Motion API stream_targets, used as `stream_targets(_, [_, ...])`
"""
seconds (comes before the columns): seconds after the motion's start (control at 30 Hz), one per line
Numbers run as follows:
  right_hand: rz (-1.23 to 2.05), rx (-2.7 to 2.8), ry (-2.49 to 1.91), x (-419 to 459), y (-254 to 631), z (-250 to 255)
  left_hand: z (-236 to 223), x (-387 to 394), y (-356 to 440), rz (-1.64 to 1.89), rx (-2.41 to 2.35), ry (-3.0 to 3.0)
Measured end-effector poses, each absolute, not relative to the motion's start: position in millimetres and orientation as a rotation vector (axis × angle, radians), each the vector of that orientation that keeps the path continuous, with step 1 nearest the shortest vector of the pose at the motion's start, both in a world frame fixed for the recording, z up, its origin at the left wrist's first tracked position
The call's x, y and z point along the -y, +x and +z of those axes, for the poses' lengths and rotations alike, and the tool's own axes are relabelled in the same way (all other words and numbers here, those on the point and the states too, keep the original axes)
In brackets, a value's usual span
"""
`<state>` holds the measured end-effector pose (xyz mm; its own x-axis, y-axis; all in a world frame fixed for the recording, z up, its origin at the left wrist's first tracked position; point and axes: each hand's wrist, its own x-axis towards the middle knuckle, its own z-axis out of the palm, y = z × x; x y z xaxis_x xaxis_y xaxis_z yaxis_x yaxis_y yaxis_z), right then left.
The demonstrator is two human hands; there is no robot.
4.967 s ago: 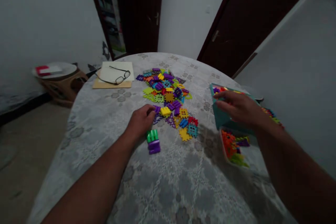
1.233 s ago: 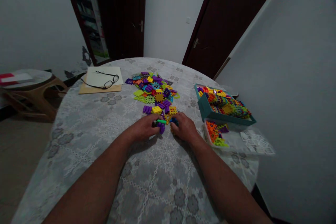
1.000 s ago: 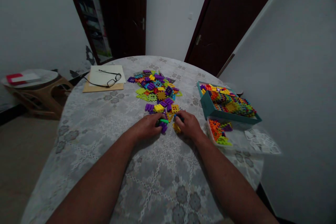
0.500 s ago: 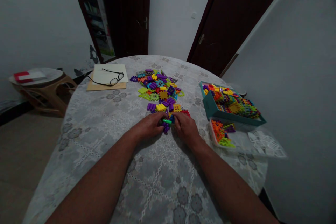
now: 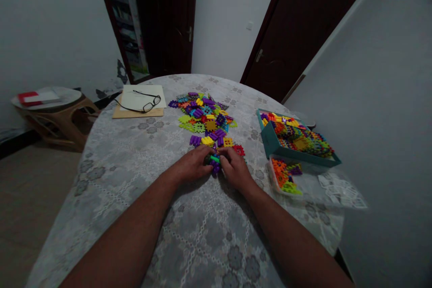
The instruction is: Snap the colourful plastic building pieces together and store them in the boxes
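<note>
My left hand (image 5: 192, 166) and my right hand (image 5: 233, 168) meet knuckles-up on the round table, fingers curled. Between them sits a small cluster of green and purple plastic interlocking tiles (image 5: 214, 163), gripped from both sides. Just beyond my fingers lies a loose pile of colourful tiles (image 5: 205, 119), with a red tile (image 5: 239, 149) closest to my right hand. What my right fingers hold beyond the cluster is hidden.
A teal box (image 5: 270, 142) full of tiles stands at the right, with a clear tub of orange and green tiles (image 5: 283, 177) and a plastic sheet (image 5: 334, 189) in front of it. Glasses (image 5: 148, 104) lie on papers at the back left. A low stool (image 5: 60, 114) stands beside the table.
Five seconds ago my right hand was at the teal box and my left rested beside the green and purple pieces. Both hands now close on that cluster; over the last second they pressed closer together.
</note>
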<state>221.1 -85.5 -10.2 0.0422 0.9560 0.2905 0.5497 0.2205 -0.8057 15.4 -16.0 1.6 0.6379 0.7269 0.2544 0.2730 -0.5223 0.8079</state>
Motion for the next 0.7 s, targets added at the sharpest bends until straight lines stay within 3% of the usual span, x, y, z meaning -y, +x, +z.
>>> stream_targets(0.1, [0.579, 1.616, -1.461, 79, 224, -10, 5, 18, 16, 0.705, -0.827, 2.123])
stream_targets(0.37, [0.050, 1.838, -2.012, 30, 223, 11, 8, 19, 15, 0.723, -0.850, 2.138])
stream_targets(0.5, [0.041, 1.845, -2.201, 13, 212, 17, 4, 15, 14, 0.708, -0.827, 2.140])
stream_targets(0.7, [0.147, 1.839, -2.043, 11, 210, 15, -2, 10, 13, 0.653, -0.888, 2.184])
